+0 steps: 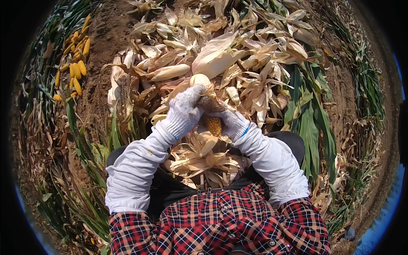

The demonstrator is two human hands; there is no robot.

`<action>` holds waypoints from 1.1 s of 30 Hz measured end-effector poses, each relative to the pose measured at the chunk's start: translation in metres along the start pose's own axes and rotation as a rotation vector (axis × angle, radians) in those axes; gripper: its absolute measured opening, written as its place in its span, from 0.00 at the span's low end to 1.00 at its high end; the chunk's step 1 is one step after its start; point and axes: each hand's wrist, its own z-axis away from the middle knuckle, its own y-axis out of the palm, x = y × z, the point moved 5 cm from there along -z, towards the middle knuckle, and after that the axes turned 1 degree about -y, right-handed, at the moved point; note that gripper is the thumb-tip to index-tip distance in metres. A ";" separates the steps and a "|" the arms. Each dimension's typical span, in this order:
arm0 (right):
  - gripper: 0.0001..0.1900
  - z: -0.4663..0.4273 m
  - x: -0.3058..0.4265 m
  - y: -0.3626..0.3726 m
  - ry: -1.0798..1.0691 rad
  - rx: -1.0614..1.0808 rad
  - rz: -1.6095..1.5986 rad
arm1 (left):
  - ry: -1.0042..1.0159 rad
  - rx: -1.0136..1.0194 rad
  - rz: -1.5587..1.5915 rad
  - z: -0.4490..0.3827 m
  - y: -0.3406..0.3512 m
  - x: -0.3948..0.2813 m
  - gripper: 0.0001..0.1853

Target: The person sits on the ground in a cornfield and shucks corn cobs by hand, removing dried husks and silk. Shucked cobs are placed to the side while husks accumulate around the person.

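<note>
Both my hands wear white knit gloves and meet over a partly husked corn ear (214, 125). Its yellow kernels show below the gloves, pointing towards my body. My left hand (188, 108) is closed on dry husk and silk, beside the pale round husk base (200, 79) of an ear. My right hand (229, 119) is wrapped round the other side of the ear; its fingers are mostly hidden. Brown silk (211, 103) lies between the two gloves. Right beyond them rests a large pale corn husk (215, 57).
A heap of dry husks (255, 51) spreads ahead, with an unhusked ear (169, 72) on it. Bare yellow corn ears (76, 70) lie in a pile at the upper left. Green corn leaves (309, 127) are at the right. Loose husks (207, 159) lie between my knees.
</note>
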 end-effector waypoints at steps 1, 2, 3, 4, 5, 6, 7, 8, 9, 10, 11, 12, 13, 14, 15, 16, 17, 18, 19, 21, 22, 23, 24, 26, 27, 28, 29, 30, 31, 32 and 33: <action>0.20 -0.002 0.002 -0.005 -0.008 -0.078 0.086 | 0.019 -0.023 0.016 -0.005 -0.003 0.001 0.18; 0.25 -0.003 0.007 0.009 0.014 -0.040 0.209 | 0.118 -0.195 0.025 -0.006 -0.015 0.004 0.17; 0.27 -0.003 0.008 0.009 -0.001 -0.057 0.261 | 0.088 -0.189 -0.072 -0.013 -0.029 0.005 0.18; 0.29 -0.003 0.008 0.008 -0.015 -0.074 0.314 | -0.006 -0.190 -0.135 -0.024 -0.046 0.019 0.20; 0.31 -0.004 0.008 0.007 -0.029 -0.090 0.370 | -0.101 -0.194 -0.198 -0.033 -0.062 0.035 0.21; 0.36 0.002 0.005 0.017 -0.008 -0.024 0.380 | -0.077 -0.264 -0.256 -0.034 -0.075 0.043 0.20; 0.41 0.007 0.003 0.026 0.010 0.040 0.389 | -0.053 -0.334 -0.315 -0.035 -0.087 0.051 0.19; 0.43 0.016 0.002 0.038 0.060 0.031 0.414 | 0.027 -0.402 -0.467 -0.032 -0.094 0.062 0.19; 0.46 0.023 -0.001 0.039 0.107 0.039 0.411 | 0.046 -0.362 -0.531 -0.034 -0.097 0.062 0.20; 0.49 0.029 -0.002 0.040 0.157 0.048 0.413 | -0.009 -0.346 -0.553 -0.035 -0.101 0.064 0.20; 0.51 0.035 -0.003 0.044 0.209 0.121 0.356 | -0.070 -0.333 -0.581 -0.034 -0.108 0.066 0.20; 0.52 0.041 -0.002 0.047 0.226 0.136 0.452 | -0.086 -0.405 -0.571 -0.035 -0.117 0.073 0.17; 0.52 0.048 0.000 0.052 0.243 0.150 0.548 | -0.209 -0.331 -0.496 -0.033 -0.129 0.083 0.14; 0.52 0.055 0.002 0.054 0.303 0.131 0.508 | -0.234 -0.340 -0.511 -0.031 -0.133 0.087 0.14; 0.52 0.054 0.005 0.053 0.272 0.126 0.540 | -0.259 -0.348 -0.526 -0.031 -0.135 0.089 0.14; 0.53 0.052 0.009 0.052 0.240 0.123 0.569 | -0.268 -0.370 -0.542 -0.028 -0.137 0.090 0.14; 0.53 0.050 0.012 0.037 0.257 0.107 0.603 | -0.267 -0.382 -0.546 -0.030 -0.134 0.086 0.14; 0.54 0.047 0.015 0.023 0.278 0.097 0.638 | -0.269 -0.398 -0.550 -0.031 -0.131 0.083 0.15; 0.54 0.043 0.013 0.016 0.155 0.082 0.698 | -0.263 -0.456 -0.475 -0.031 -0.130 0.084 0.15; 0.55 0.031 0.010 0.000 -0.088 0.048 0.883 | -0.247 -0.572 -0.324 -0.035 -0.127 0.090 0.16; 0.56 0.025 0.009 -0.013 -0.206 0.016 1.013 | -0.293 -0.611 -0.083 -0.038 -0.128 0.095 0.17; 0.56 0.021 0.006 -0.010 -0.170 -0.034 0.889 | -0.362 -0.675 0.294 -0.031 -0.127 0.103 0.15; 0.56 0.023 0.009 -0.001 -0.142 -0.093 0.771 | -0.416 -0.719 0.688 -0.026 -0.118 0.103 0.14; 0.57 0.019 0.016 -0.008 -0.261 -0.154 0.864 | -0.557 -0.748 1.104 -0.020 -0.087 0.091 0.19; 0.57 0.013 0.018 -0.014 -0.407 -0.169 1.071 | -0.516 -0.571 1.183 -0.017 -0.070 0.096 0.23; 0.56 0.013 0.020 -0.011 -0.496 -0.153 1.105 | -0.669 -0.503 1.044 -0.011 -0.051 0.075 0.25; 0.57 0.014 0.019 -0.005 -0.504 -0.162 1.205 | -0.665 -0.374 1.019 -0.007 -0.033 0.070 0.27; 0.58 0.015 0.019 0.000 -0.512 -0.178 1.304 | -0.652 -0.107 1.024 -0.006 -0.019 0.057 0.28; 0.59 0.016 0.020 0.005 -0.522 -0.194 1.403 | -0.580 -0.165 0.999 -0.006 -0.007 0.043 0.27; 0.59 0.018 0.020 0.021 -0.362 -0.240 1.543 | -0.566 -0.182 1.005 -0.001 -0.004 0.040 0.27; 0.60 0.022 0.021 0.027 -0.196 -0.302 1.683 | -0.545 -0.187 1.022 -0.001 0.001 0.039 0.26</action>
